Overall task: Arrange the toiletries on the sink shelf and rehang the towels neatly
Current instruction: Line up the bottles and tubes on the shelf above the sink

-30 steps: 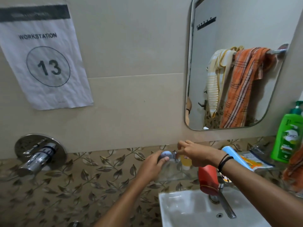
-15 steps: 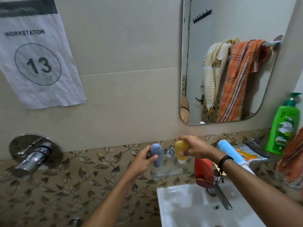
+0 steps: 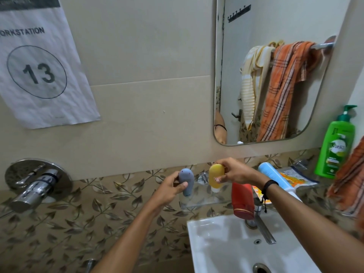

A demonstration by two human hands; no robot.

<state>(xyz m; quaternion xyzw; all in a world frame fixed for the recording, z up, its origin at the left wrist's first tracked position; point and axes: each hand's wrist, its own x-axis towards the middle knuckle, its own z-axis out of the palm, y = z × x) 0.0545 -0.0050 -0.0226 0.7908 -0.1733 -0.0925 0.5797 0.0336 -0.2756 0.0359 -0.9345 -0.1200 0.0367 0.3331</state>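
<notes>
My left hand [image 3: 169,187] grips a small grey squeeze bottle [image 3: 186,182], held cap-down over the left end of the clear glass shelf [image 3: 199,201]. My right hand [image 3: 236,172] grips a small yellow squeeze bottle [image 3: 215,177], also cap-down above the shelf. Further right on the shelf lie a red tube [image 3: 242,201], a pale blue bottle [image 3: 275,178] on its side and an orange packet [image 3: 295,177]. A green pump bottle [image 3: 334,148] stands upright at the shelf's right end. The mirror [image 3: 236,75] reflects a cream towel [image 3: 252,83] and an orange checked towel [image 3: 283,89] bunched on a rail.
A white basin [image 3: 216,249] with a chrome tap [image 3: 262,227] sits below the shelf. A chrome wall valve [image 3: 37,184] juts out at the left. Orange cloth [image 3: 348,180] hangs at the right edge. A paper sign [image 3: 37,71] is stuck to the wall.
Both hands have lifted the grey and yellow bottles up from the shelf's left end and turned them cap-down. The view has shifted slightly to the right.
</notes>
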